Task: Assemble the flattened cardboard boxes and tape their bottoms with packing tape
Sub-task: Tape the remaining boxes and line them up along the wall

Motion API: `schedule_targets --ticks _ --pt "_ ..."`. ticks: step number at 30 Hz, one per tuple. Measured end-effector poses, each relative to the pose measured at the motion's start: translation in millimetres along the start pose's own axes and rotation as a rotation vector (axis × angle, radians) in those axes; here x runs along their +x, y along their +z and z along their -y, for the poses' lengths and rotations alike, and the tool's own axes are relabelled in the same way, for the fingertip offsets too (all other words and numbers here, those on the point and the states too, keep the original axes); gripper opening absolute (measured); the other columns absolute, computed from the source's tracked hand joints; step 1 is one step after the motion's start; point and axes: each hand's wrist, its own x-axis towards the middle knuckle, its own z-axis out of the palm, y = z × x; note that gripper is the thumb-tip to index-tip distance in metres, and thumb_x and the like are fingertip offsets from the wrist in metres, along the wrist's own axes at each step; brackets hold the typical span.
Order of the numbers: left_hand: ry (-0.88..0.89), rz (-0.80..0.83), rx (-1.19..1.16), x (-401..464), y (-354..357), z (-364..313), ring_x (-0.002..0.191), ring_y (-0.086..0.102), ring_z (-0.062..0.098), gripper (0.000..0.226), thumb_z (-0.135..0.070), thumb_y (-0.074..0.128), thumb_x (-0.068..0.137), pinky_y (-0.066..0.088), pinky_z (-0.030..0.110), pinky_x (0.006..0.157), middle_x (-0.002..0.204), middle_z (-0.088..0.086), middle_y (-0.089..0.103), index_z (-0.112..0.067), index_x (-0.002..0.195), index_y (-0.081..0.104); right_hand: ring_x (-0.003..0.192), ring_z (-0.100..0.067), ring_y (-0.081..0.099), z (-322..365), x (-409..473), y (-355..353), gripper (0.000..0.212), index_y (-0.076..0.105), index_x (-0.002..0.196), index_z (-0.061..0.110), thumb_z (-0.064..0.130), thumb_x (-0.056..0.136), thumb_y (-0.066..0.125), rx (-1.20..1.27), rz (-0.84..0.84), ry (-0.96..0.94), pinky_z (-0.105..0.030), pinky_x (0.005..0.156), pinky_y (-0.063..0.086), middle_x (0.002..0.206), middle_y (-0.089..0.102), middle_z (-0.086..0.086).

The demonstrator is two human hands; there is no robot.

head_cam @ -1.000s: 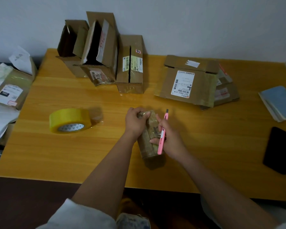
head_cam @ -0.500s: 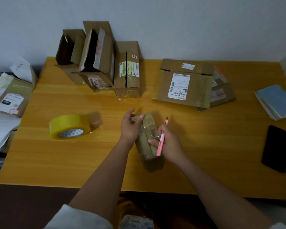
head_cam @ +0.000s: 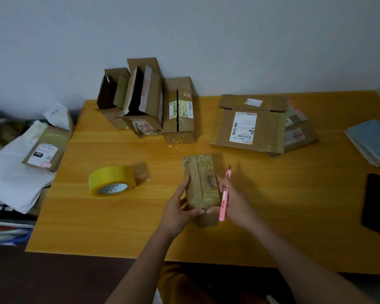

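Both hands held a small taped box (head_cam: pixel 201 181) at the tabletop's (head_cam: pixel 140 227) middle. The left hand (head_cam: pixel 176 210) gripped its left side with fingers curled round it; the right hand (head_cam: pixel 234 201) clasped its right side, fingers also clamped on a pink cutter (head_cam: pixel 224 200).

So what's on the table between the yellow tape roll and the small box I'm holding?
Only bare tabletop and the roll's loose tape end, in the head view, between the tape roll and the small box.

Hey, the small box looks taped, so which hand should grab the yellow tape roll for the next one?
Left. The left hand sits on the tape roll side of the small box and holds only the box, while the right hand also holds the pink cutter.
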Motion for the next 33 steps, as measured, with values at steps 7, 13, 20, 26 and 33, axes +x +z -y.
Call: schedule_targets --ticks 7,13,20,26,33 --pt "0.008 0.122 0.279 15.2 -9.3 -1.8 0.137 0.036 0.017 0.094 0.001 0.07 0.084 0.04 0.021 0.103 0.151 -0.006 0.029 -0.024 0.155 0.013 0.067 0.025 0.05 20.6 2.5 1.8 0.054 0.041 0.101 0.033 0.004 0.076 0.079 -0.151 0.048 -0.05 -0.003 0.058 0.038 0.081 0.047 0.017" --pt "0.106 0.12 0.649 10.7 -37.9 -17.1 0.139 0.034 0.018 0.078 -0.006 0.062 0.091 0.034 0.032 0.111 0.155 -0.001 0.031 -0.029 0.153 0.02 0.065 -0.011 0.051 43.6 11.2 -2.3 0.049 0.034 0.087 0.032 -0.001 0.08 0.07 -0.446 0.1 0.129 -0.033 0.055 0.046 0.08 0.048 0.001" --pt "0.184 -0.374 0.934 20.8 -144.3 -31.6 0.119 0.052 0.032 0.035 -0.007 0.05 0.095 0.044 0.04 0.097 0.133 0.014 0.051 -0.005 0.129 0.058 0.063 -0.015 0.054 112.8 34.4 36.5 0.03 0.041 0.076 0.025 0.005 0.093 0.056 -0.309 -0.248 -0.115 -0.031 0.055 0.046 0.074 0.054 -0.002" --pt "-0.094 -0.175 1.176 54.8 -205.3 -20.6 0.137 0.035 0.031 0.05 -0.04 0.039 0.102 0.022 0.05 0.115 0.145 0.011 0.042 -0.017 0.146 0.037 0.092 -0.023 0.065 103.3 66.4 116.0 0.049 0.043 0.071 0.039 -0.007 0.088 0.054 -0.24 0.033 -0.054 -0.047 0.077 0.057 0.091 0.063 -0.006" --pt "0.11 -0.08 0.779 31.5 -254.4 -6.1 0.086 0.054 0.024 0.028 -0.036 0.058 0.094 0.037 0.036 0.079 0.088 0.0 0.058 -0.01 0.104 0.062 0.11 -0.031 0.059 68.5 114.9 168.9 0.052 0.043 0.073 0.033 -0.018 0.081 0.049 -0.051 0.004 0.07 -0.049 0.085 0.05 0.103 0.061 -0.014"
